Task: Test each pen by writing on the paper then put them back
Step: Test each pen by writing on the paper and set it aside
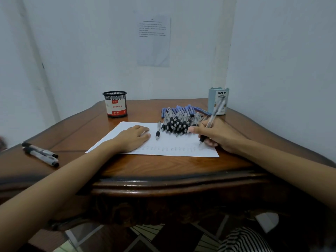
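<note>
A white paper (171,142) lies on the wooden table (163,168), with rows of faint marks along its near edge. My right hand (218,135) grips a clear pen with a black grip (211,120), its tip on the sheet's right end. My left hand (134,137) rests flat on the sheet's left part. A pile of pens (181,119), black-gripped in front and blue behind, covers the sheet's far right corner. One single pen (158,130) lies on the sheet between my hands.
A black mesh cup labelled "Ball Pens" (115,104) stands at the back left. A pale blue desk organizer (218,100) stands at the back right. Two pens (41,153) lie at the table's left edge. Walls close off the back and right.
</note>
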### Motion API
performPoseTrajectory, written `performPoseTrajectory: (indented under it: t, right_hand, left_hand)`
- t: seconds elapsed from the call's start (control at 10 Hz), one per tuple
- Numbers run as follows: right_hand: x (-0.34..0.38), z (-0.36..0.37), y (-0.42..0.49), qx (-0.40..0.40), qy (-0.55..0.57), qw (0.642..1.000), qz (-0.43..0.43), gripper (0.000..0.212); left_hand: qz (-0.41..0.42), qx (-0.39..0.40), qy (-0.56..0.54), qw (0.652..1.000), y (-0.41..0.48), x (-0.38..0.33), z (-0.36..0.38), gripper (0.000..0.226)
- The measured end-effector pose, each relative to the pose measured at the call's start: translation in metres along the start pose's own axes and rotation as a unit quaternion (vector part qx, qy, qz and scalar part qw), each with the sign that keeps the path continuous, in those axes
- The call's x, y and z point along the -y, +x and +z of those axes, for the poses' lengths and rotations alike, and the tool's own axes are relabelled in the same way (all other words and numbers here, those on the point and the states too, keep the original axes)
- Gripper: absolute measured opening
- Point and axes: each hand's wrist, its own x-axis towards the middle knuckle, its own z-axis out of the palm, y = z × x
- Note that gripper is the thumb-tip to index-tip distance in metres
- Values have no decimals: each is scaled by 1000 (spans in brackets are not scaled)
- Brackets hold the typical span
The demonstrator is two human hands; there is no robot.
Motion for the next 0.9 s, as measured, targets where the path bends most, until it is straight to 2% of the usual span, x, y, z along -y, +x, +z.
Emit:
performPoseTrajectory:
  t: [0.6,0.7,0.9]
  right_hand:
    - [-5,-1,4,14,-22,1000,4,40]
    - [-5,-1,4,-11,-27,1000,-7,38]
    - [-5,0,5,-11,-31,999,-4,41]
  left_hand:
    - [2,4,3,1000,0,0,0,48]
    - [-1,5,3,1000,0,0,0,48]
    - [-2,6,6,1000,1,-1,0,48]
